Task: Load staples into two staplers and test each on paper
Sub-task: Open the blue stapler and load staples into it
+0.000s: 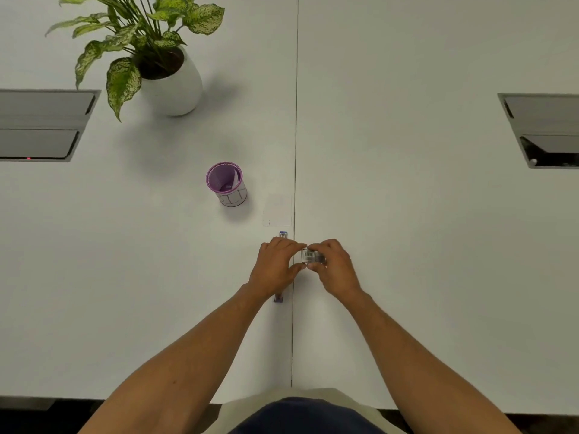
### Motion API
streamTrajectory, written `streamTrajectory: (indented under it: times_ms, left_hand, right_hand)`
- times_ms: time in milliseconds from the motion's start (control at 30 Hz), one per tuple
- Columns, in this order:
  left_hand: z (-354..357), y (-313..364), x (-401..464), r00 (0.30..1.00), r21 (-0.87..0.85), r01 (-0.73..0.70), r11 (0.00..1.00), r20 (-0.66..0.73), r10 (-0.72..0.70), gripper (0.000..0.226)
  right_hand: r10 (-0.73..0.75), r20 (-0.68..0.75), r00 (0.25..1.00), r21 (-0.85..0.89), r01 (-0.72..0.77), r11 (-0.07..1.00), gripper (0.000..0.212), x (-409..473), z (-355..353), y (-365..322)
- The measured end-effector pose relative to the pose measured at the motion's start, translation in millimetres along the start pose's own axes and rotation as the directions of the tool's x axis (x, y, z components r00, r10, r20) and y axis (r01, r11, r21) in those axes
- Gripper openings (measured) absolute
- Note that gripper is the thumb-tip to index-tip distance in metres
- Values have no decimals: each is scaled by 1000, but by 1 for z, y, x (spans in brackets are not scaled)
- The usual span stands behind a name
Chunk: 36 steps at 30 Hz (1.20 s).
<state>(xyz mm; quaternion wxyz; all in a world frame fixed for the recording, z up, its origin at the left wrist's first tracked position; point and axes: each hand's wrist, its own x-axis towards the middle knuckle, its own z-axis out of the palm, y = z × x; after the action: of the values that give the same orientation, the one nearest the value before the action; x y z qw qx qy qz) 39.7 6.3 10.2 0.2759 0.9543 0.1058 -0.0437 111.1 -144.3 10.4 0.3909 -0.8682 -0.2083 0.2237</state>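
A small box of staples (312, 256) with a barcode label sits between both hands above the white table. My right hand (333, 266) grips the box with fingers curled round it. My left hand (277, 264) pinches its left end with thumb and fingertips. A blue stapler (283, 235) lies on the table under my left hand; only its far tip and its near end (278, 298) show. A small white sheet of paper (277, 210) lies flat just beyond the stapler. Only this one stapler is in view.
A purple mesh pen cup (226, 183) stands left of the paper. A potted plant in a white pot (174, 83) is at the back left. Grey cable hatches are set into the table at far left (44, 123) and far right (542, 130). A seam (295, 151) runs down the table's middle.
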Motion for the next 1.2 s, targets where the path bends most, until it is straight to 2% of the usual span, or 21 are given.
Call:
streamTrajectory:
  times_ms: [100,167,267,333,433,567,700,767,867,1033,1200]
  left_hand:
    - [-1,0,-11,1000,-100,22,995,-18,-24,40]
    - [-2,1,-16,998,-182,58,982,-24,-63,40]
    - [-2,4,-21,993,-274,99,957,-36,-113,39]
    - [-4,6,-24,991,-328,113,938,-35,-131,39]
    - [-6,10,-26,989,-373,133,918,-6,-145,38]
    - [-8,13,-28,975,-437,217,873,51,-217,39]
    - [-9,16,-31,965,-522,255,814,79,-251,39]
    - [-9,18,-32,962,-552,259,793,78,-260,38]
    - [-8,19,-35,961,-581,252,774,59,-269,36]
    - [-7,20,-41,955,-619,264,740,58,-292,33]
    - [-9,26,-46,958,-647,247,721,52,-281,33]
  right_hand:
    - [-4,-7,1000,54,5,999,40,-8,1,-5]
    - [59,-38,998,201,-50,978,45,-12,-2,-7]
    - [266,-77,961,468,-201,860,39,-16,-5,-10]
    - [375,-62,925,581,-272,767,30,-19,-6,-11]
    - [435,-7,900,663,-322,676,23,-23,-4,-13]
    - [464,6,886,788,-290,544,19,-29,-3,-14]
    - [493,21,870,831,-289,475,19,-33,-3,-13]
    - [498,18,867,824,-295,483,18,-33,-3,-13]
    - [504,11,864,799,-310,515,4,-33,-3,-13]
    - [537,-4,844,785,-330,524,11,-36,-2,-13]
    - [551,59,833,861,-322,394,9,-39,-3,-18]
